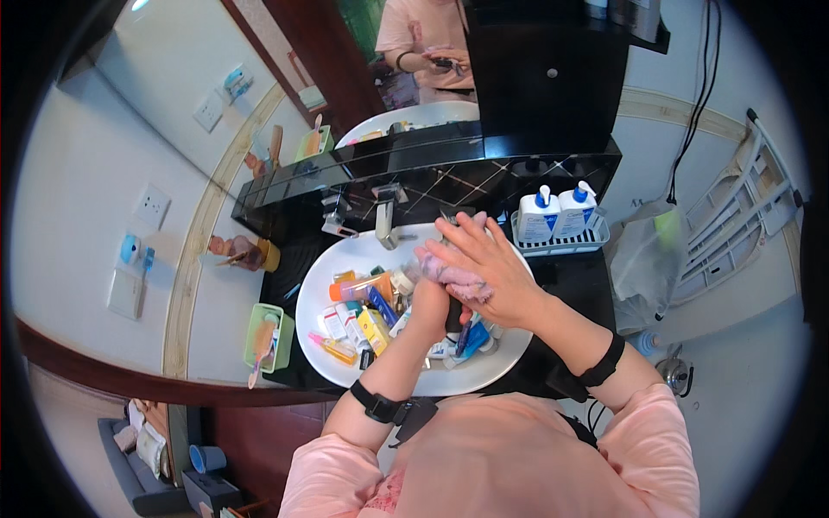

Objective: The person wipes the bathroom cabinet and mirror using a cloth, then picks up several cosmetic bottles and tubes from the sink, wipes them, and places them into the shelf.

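Above the right half of a white oval washbasin (pixel 414 386), my two hands meet around a pink patterned cloth (pixel 456 275). My right hand (pixel 495 275) lies over the cloth with its fingers extended, pressing it against something dark that is mostly hidden. My left hand (pixel 432 307) is beneath, shut around that dark object; its fingers are largely covered. The basin is heaped with toiletries: an orange-capped tube (pixel 359 287), a yellow box (pixel 374 329), a dark blue tube (pixel 383 306), a pink-tipped yellow bottle (pixel 333 348) and a blue tube (pixel 474 340).
Behind the basin stands a metal faucet (pixel 385 220). Two white pump bottles (pixel 557 213) sit in a grey rack (pixel 562 247) at the right. A green container (pixel 285 349) with brushes and a yellow-based holder (pixel 269 254) are at the left. A mirror rises behind.
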The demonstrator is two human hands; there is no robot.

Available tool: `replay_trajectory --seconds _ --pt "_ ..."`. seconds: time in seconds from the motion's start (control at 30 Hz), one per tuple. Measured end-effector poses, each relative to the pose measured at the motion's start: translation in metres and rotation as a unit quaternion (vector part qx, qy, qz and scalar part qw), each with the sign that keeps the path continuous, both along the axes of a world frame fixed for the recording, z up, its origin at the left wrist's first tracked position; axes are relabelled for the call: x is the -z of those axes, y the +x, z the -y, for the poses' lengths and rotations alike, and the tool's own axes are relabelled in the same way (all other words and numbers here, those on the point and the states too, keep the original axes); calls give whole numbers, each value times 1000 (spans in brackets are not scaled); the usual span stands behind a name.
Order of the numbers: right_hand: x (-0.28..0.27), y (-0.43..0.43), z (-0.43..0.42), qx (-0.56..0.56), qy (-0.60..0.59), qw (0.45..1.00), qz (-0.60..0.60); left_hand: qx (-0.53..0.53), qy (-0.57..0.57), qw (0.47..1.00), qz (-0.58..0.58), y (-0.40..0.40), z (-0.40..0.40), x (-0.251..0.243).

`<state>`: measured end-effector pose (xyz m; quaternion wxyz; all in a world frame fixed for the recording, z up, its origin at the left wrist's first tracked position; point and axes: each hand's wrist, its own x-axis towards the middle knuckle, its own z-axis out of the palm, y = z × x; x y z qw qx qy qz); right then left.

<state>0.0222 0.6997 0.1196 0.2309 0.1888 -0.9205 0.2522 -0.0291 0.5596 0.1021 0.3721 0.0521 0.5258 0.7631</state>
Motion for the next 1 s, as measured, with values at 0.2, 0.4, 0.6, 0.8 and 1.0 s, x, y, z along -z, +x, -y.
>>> replay_trajectory --seconds 0.2,0.4,0.6,0.8,1.0 --pt "0 -20 -45 65 -223 972 43 127 18 988 -85 10 4 -11" --pt "12 -20 -81 86 -445 888 82 133 59 979 -144 -3 -4 -24" --pt "-19 23 -73 33 -375 897 231 46 100 970 -218 -18 -35 -31" --pt "-65 21 -63 128 -322 923 168 85 213 939 -255 -29 -76 -55" --pt "-71 20 -105 201 -431 856 202 -4 170 929 -330 -48 -117 -78"
